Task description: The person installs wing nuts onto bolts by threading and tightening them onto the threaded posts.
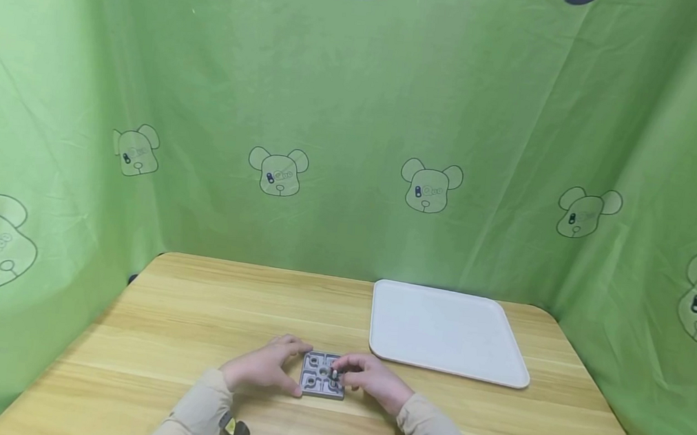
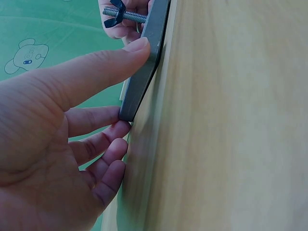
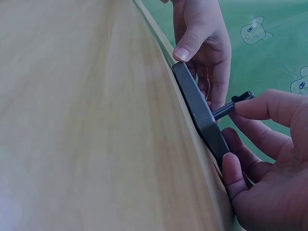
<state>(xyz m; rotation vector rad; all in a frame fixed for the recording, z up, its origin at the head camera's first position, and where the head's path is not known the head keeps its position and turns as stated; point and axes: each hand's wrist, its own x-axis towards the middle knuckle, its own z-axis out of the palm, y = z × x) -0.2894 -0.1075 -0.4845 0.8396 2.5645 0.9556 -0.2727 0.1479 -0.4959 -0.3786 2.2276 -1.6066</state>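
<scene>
A dark grey square plate [image 1: 323, 393] with raised ribs and several round holes lies on the table. From its right half rises a threaded bolt [image 2: 134, 17] with a black wing nut [image 2: 115, 13] near the free end. My left hand [image 1: 270, 365] grips the plate's left side, thumb at the near corner and index finger at the far one. At the bolt, my right hand [image 1: 371, 380] has its index finger against the wing nut [image 3: 243, 96]. Its thumb rests on the plate's edge in the right wrist view, and the lower fingers curl beside the plate.
A white tray [image 1: 447, 333] lies behind and to the right of the plate on the wood-grain table [image 1: 223, 303]. Green curtains [image 1: 358, 108] with bear-head prints enclose the back and both sides.
</scene>
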